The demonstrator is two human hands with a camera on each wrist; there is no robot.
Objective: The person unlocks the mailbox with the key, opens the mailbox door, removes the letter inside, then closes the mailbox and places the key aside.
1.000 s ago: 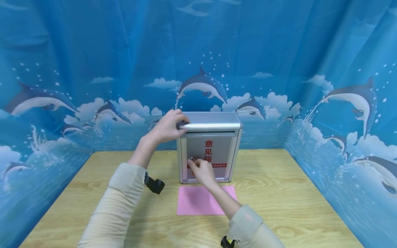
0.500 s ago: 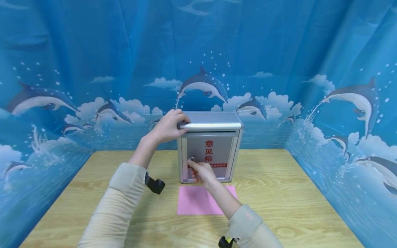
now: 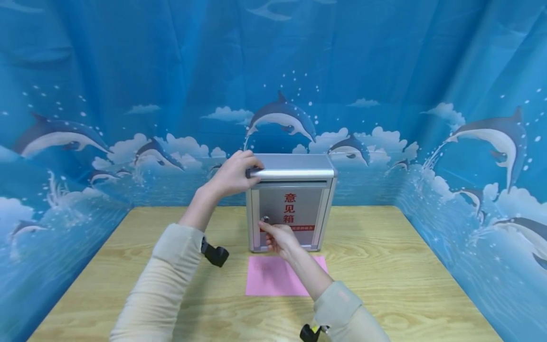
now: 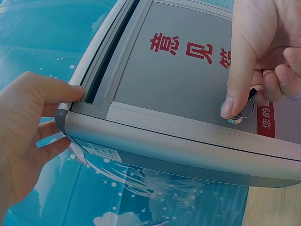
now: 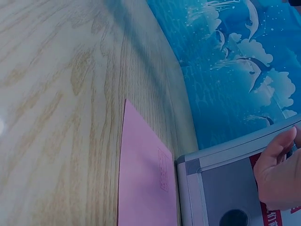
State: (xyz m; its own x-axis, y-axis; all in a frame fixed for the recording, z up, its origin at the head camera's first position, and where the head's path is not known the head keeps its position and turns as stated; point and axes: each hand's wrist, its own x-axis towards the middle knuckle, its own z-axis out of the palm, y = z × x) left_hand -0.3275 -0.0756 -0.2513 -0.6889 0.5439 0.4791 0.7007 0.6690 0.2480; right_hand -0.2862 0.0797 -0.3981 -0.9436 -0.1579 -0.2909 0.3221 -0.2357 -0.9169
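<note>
A silver metal suggestion box [image 3: 290, 204] with red characters stands upright at the table's back. My left hand [image 3: 235, 173] grips its upper left corner, thumb on the front by the slot [image 4: 106, 70] and fingers round the side. On the door's left side is a round lock [image 3: 266, 219]. Right at that lock, my right hand [image 3: 282, 240] pinches a small key [image 4: 253, 92] with a black head and a metal ring [image 4: 249, 108]. The thumb covers part of the lock in the left wrist view, and the key's blade is hidden.
A pink envelope-like sheet [image 3: 273, 280] lies flat on the wooden table [image 3: 376, 275], just in front of the box and partly under my right forearm. A blue dolphin-print curtain [image 3: 192, 71] hangs behind and along both sides.
My right hand has turned at the lock and dropped slightly, so its lower fingers now show below the thumb. My left hand keeps its grip on the box corner; the door remains closed.
</note>
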